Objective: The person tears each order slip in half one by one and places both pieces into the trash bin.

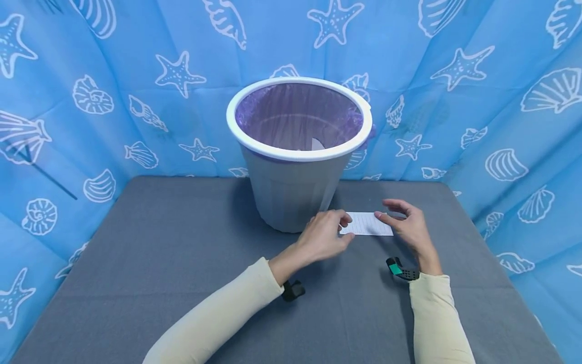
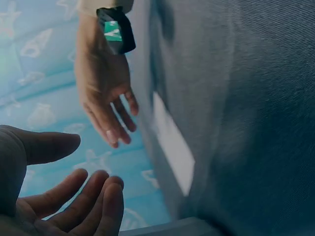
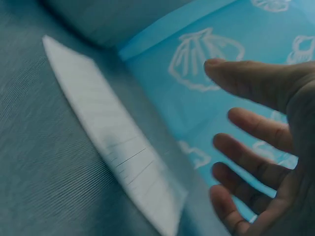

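Note:
A white strip of paper [image 1: 366,224] with faint printed lines lies flat on the grey cloth, to the right of the bin's base. Over its left end is my left hand [image 1: 324,235], thumb and fingers apart and loosely bent. My right hand [image 1: 409,227] hovers by the right end with its fingers spread. In the right wrist view the paper [image 3: 108,123] rests on the cloth, and a gap separates it from the right hand [image 3: 300,108]. The left wrist view shows nothing between the thumb and fingers of the left hand [image 2: 74,206].
A tall grey waste bin [image 1: 291,187] with a white rim [image 1: 300,154] and purple liner [image 1: 291,106] stands at the back of the grey-covered table [image 1: 159,242]. Inside it a white piece [image 1: 317,144] shows. Blue curtains [image 1: 273,35] with shells and starfish surround the table.

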`<act>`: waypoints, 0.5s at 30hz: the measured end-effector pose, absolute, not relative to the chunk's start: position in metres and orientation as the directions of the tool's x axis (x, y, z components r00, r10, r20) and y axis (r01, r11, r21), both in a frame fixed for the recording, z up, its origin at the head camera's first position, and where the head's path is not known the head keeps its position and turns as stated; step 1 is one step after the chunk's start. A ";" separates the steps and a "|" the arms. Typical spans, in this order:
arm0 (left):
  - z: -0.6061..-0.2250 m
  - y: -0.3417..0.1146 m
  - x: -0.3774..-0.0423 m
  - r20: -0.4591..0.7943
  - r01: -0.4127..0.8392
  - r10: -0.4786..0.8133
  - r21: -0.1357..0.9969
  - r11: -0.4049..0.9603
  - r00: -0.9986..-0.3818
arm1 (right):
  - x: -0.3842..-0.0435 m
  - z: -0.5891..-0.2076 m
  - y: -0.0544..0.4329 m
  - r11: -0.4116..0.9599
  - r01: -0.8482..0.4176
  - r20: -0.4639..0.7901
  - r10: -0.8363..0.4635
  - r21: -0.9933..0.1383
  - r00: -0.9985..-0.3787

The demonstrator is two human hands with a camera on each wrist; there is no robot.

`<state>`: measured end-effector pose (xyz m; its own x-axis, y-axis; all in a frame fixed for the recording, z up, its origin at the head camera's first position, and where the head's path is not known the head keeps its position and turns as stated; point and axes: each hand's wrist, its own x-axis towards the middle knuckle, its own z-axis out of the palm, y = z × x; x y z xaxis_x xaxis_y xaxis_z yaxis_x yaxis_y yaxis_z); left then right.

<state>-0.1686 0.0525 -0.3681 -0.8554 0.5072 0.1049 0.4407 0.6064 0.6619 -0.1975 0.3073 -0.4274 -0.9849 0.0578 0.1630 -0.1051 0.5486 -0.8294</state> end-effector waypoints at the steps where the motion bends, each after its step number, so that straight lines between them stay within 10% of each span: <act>1: -0.372 0.054 -0.171 0.100 0.431 0.498 0.663 0.613 -0.862 | -0.198 -0.431 0.308 0.550 -0.104 0.156 0.049 -0.829 -0.987; 15: -0.430 0.084 -0.201 -0.019 0.198 0.356 0.802 0.563 -0.934 | -0.203 -0.459 0.314 0.612 -0.058 0.050 -0.031 -0.789 -0.998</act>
